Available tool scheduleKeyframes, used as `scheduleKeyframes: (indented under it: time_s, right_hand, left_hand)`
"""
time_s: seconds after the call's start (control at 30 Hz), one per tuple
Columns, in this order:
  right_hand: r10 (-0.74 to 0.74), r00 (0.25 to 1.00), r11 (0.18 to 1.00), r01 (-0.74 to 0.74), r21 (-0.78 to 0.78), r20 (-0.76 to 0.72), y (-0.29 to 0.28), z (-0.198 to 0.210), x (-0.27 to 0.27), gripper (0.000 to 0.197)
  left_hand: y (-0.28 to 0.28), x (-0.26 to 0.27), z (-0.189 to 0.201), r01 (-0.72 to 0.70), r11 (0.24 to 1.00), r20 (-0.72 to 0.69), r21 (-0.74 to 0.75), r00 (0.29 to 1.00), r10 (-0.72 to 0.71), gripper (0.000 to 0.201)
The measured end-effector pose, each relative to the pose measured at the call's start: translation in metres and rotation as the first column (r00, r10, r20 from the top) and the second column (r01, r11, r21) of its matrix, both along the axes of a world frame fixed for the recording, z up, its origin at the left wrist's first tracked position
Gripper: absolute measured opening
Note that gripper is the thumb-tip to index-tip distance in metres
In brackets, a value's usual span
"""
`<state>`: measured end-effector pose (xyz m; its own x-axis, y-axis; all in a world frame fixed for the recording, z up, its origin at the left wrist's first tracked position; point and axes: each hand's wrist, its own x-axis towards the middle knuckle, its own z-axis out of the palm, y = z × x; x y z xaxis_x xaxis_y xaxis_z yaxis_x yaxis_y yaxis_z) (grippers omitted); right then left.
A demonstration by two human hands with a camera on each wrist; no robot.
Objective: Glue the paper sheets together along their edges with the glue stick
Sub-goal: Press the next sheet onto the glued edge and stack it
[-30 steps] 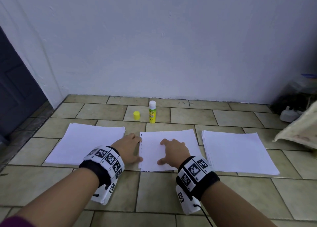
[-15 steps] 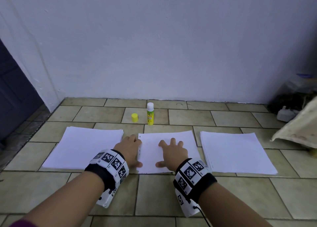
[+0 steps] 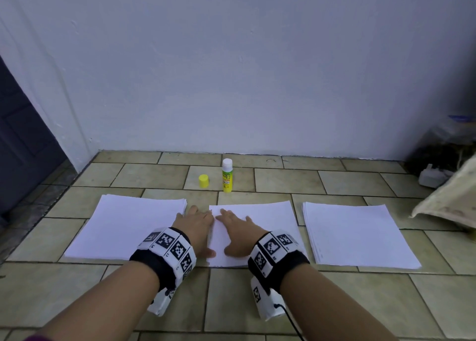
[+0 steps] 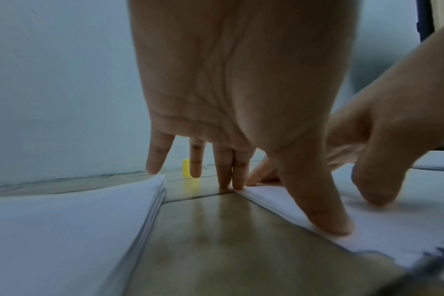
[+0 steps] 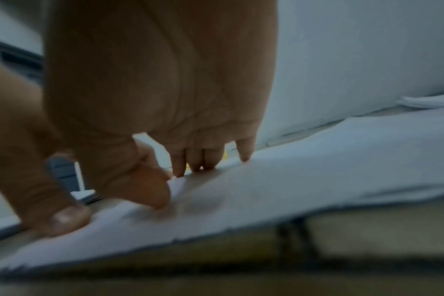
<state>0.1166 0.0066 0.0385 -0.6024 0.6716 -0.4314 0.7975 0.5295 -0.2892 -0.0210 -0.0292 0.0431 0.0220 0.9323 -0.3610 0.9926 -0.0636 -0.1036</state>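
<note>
Here both hands lie flat, fingers straight, on the middle paper sheets (image 3: 260, 227): left hand (image 3: 195, 224) presses the sheets' left edge, thumb on the paper, fingertips (image 4: 238, 180) at the far corner; right hand (image 3: 237, 232) spread just beside it, touching. Glue stick (image 3: 227, 176) stands uncapped beyond the fingertips, yellow cap (image 3: 203, 181) beside it. Left stack (image 3: 128, 224) outside the left hand, right stack (image 3: 355, 235) outside the right.
</note>
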Motion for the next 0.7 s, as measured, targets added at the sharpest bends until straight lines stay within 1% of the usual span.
scheduleKeyframes:
  time_s: [0.1,0.17,0.3,0.4,0.47,0.53,0.63,0.7]
  right_hand:
    - [-0.101,0.994,0.994,0.100,-0.034,-0.048,0.006,0.004,0.014,0.069]
    - [-0.191,0.980,0.981,0.188,-0.043,-0.059,0.012,0.007,0.026,0.065]
    - [-0.374,0.927,0.927,0.374,-0.026,-0.015,0.025,0.009,0.057,0.072]
    - [-0.468,0.882,0.883,0.469,-0.008,0.061,0.034,0.011,0.081,0.085]
    - [-0.487,0.867,0.872,0.489,0.011,0.106,0.038,0.011,0.088,0.091]
    - [-0.483,0.867,0.875,0.483,0.032,0.121,0.036,0.012,0.088,0.094]
    - [-0.431,0.888,0.902,0.420,0.099,0.159,0.031,0.014,0.082,0.092]
    - [-0.397,0.900,0.915,0.372,0.155,0.181,0.026,0.015,0.077,0.087]
  left_hand:
    - [0.000,-0.003,-0.001,-0.016,1.000,0.015,-0.023,1.000,0.016,0.088]
    - [0.001,-0.004,-0.001,-0.014,0.999,0.012,-0.036,1.000,0.015,0.091]
    - [0.002,-0.004,-0.002,-0.004,0.998,-0.001,-0.066,1.000,0.004,0.090]
    - [0.003,-0.005,-0.003,-0.010,0.997,-0.006,-0.078,1.000,0.010,0.090]
    - [0.003,-0.005,-0.003,-0.009,0.996,-0.004,-0.084,1.000,0.008,0.089]
    - [0.002,-0.005,-0.002,-0.004,0.996,-0.003,-0.090,1.000,0.004,0.087]
    - [0.003,-0.004,0.003,0.013,0.993,-0.028,-0.113,0.999,-0.016,0.086]
    - [0.005,-0.003,0.015,0.034,0.988,-0.093,-0.152,0.995,-0.048,0.081]
